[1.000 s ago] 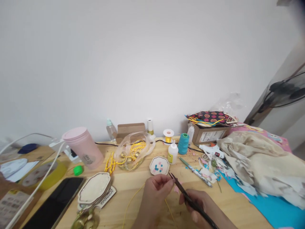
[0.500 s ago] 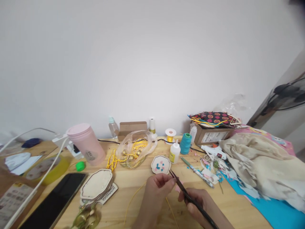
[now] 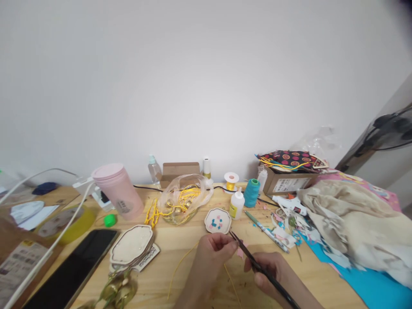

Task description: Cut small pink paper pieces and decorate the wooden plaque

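My right hand (image 3: 273, 268) grips dark tweezers (image 3: 247, 254), their two thin tips pointing up and left. Close to those tips, my left hand (image 3: 212, 262) is pinched closed; whatever lies between its fingertips is too small to make out. Just beyond the left hand is a small scalloped white plaque (image 3: 208, 216) with tiny pink and teal pieces on it. A yellow cord (image 3: 179, 265) passes beneath the left hand on the wooden table. A pink scrap (image 3: 240, 252) lies beside the tweezers.
Behind the plaque stand a glue bottle (image 3: 237, 205) and a teal thread cone (image 3: 251, 193). A pen (image 3: 267, 231), paper scraps and a glue gun (image 3: 289, 205) lie right. Stacked plaques (image 3: 131, 244), a phone (image 3: 72, 268) and a pink tumbler (image 3: 119, 193) are left.
The view has shifted slightly. My right hand and the tweezers have moved a little to the right and down; my left hand keeps its pinch in nearly the same place.
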A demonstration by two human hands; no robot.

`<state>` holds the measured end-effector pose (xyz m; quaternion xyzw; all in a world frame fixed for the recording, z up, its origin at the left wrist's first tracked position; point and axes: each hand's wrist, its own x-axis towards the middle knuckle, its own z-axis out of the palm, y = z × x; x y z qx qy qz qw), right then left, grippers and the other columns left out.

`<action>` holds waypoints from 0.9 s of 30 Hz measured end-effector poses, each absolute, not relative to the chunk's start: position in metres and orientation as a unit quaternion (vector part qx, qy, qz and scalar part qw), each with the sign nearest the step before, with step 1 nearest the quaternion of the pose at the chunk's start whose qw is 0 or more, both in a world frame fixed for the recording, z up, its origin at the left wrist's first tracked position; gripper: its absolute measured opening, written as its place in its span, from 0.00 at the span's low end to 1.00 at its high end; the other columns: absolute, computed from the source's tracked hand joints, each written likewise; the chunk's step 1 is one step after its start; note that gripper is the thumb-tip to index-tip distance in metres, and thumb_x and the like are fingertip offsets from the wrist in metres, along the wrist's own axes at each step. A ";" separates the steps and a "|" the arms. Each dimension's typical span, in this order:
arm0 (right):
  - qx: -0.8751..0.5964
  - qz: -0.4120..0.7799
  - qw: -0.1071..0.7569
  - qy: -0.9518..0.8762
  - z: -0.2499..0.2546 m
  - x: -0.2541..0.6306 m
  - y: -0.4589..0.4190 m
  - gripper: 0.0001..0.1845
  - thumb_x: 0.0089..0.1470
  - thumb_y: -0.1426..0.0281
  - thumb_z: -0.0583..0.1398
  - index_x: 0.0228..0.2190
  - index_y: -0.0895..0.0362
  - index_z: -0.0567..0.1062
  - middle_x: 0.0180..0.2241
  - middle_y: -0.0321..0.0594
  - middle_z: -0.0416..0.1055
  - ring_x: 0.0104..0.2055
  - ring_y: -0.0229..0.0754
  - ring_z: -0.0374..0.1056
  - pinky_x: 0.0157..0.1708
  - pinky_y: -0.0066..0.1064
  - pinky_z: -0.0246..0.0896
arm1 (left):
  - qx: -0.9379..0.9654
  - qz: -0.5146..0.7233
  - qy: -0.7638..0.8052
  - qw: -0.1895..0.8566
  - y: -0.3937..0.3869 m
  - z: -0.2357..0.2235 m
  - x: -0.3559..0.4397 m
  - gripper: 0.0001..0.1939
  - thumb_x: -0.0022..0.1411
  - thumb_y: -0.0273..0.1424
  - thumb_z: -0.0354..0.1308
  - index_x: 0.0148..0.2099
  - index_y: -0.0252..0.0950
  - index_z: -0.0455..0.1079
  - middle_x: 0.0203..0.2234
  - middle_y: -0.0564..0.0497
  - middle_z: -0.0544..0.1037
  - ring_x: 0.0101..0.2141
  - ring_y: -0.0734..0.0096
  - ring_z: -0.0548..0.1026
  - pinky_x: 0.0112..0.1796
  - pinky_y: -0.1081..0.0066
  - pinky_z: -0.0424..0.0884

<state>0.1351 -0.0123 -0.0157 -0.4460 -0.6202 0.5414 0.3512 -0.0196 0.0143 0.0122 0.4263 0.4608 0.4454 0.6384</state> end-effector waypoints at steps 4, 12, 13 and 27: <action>-0.448 0.545 0.350 -0.616 -0.017 0.137 -0.012 0.30 0.37 0.42 0.54 0.22 0.58 0.65 0.13 0.25 0.44 0.15 0.30 0.41 0.12 0.23 0.37 | 0.427 0.436 0.460 0.644 0.014 0.013 -0.019 0.07 0.44 0.31 0.62 0.19 0.33 0.72 0.14 0.56 0.74 0.21 0.75 0.68 0.26 0.77 0.60; -0.441 0.547 0.366 -0.610 -0.015 0.137 -0.012 0.30 0.38 0.41 0.53 0.20 0.58 0.65 0.13 0.25 0.44 0.15 0.29 0.38 0.13 0.24 0.33 | 0.425 0.429 0.455 0.654 0.017 0.014 -0.021 0.06 0.45 0.31 0.62 0.22 0.33 0.73 0.16 0.55 0.75 0.22 0.75 0.69 0.27 0.77 0.61; -0.440 0.547 0.368 -0.610 -0.015 0.136 -0.012 0.30 0.38 0.41 0.53 0.20 0.58 0.64 0.13 0.25 0.44 0.15 0.29 0.38 0.13 0.24 0.33 | 0.424 0.430 0.453 0.655 0.017 0.013 -0.021 0.06 0.44 0.31 0.62 0.22 0.33 0.73 0.17 0.55 0.76 0.23 0.75 0.69 0.28 0.76 0.62; -0.460 0.537 0.369 -0.603 -0.037 0.132 -0.010 0.23 0.39 0.49 0.58 0.21 0.57 0.65 0.14 0.26 0.48 0.15 0.31 0.42 0.14 0.24 0.37 | 0.411 0.439 0.409 0.687 0.016 0.004 -0.020 0.05 0.47 0.29 0.60 0.23 0.33 0.72 0.20 0.53 0.76 0.25 0.73 0.70 0.32 0.75 0.63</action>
